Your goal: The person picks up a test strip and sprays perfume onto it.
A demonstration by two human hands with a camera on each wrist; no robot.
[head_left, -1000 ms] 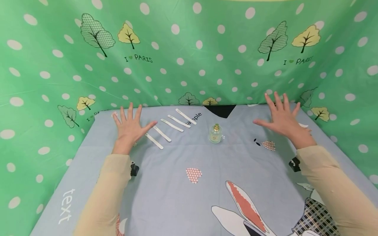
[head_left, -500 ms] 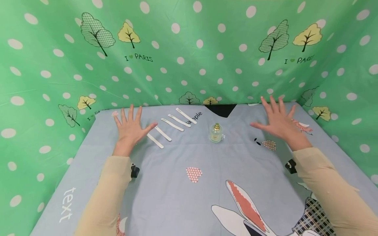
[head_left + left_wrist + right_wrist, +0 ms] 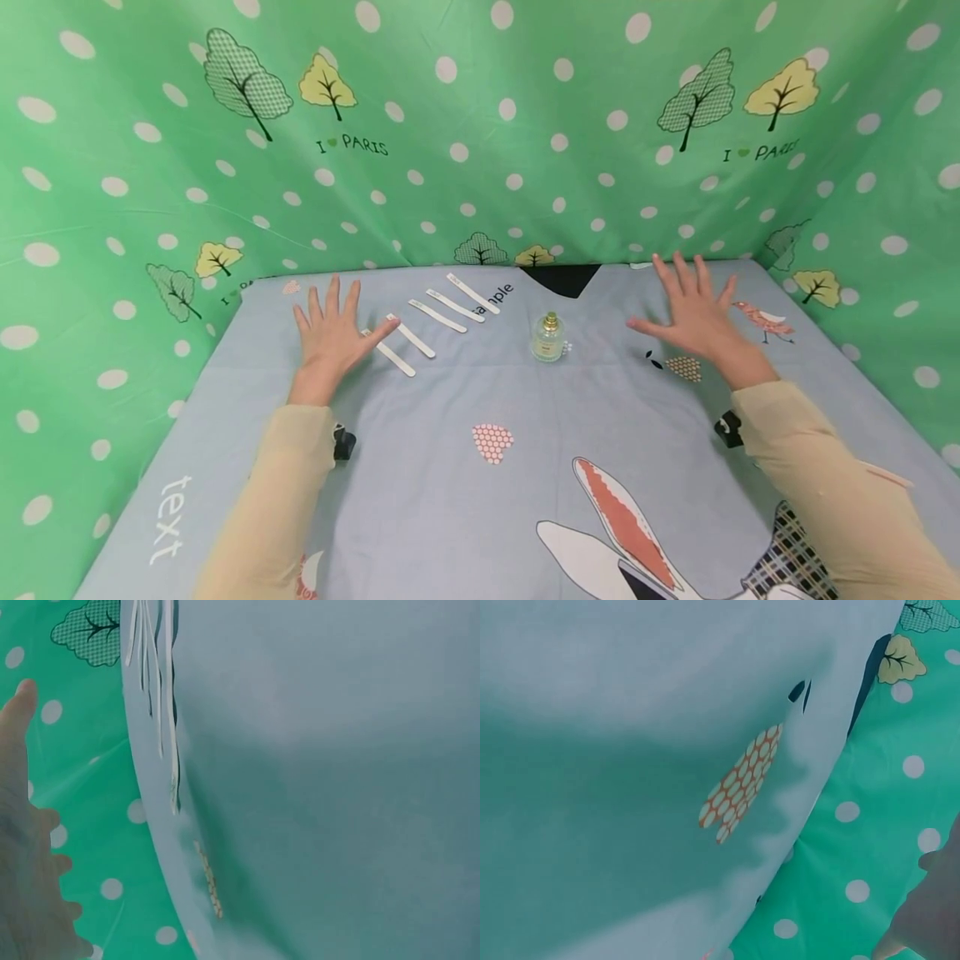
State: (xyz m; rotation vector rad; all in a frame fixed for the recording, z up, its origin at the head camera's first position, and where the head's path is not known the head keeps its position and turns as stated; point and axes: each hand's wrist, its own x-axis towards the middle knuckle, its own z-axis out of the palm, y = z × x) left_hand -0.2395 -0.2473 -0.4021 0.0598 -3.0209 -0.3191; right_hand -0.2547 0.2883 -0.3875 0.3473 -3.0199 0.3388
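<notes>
A small glass perfume bottle point(image 3: 548, 343) with a gold spray top stands upright near the middle back of the table. To its left, several thin white paper strips point(image 3: 437, 317) lie in a slanted row, small print at their far ends. My left hand point(image 3: 327, 340) is held with fingers spread at the row's left end, its thumb overlapping the nearest strips in the head view. Right of the bottle, my right hand point(image 3: 696, 321) is spread too and holds nothing. The left wrist view shows the strips point(image 3: 173, 750) edge-on beside the left hand point(image 3: 22, 847).
A grey-blue printed cloth point(image 3: 420, 467) covers the table, with hearts, a rabbit and lettering on it. Green dotted curtain point(image 3: 480, 125) closes in the back and both sides. A dark wrist device point(image 3: 343, 442) sits under the left cuff, another point(image 3: 727, 429) under the right.
My right hand has moved left and nearer to me, uncovering a printed bird. The left hand has drawn back slightly. Bottle and strips have stayed in place.
</notes>
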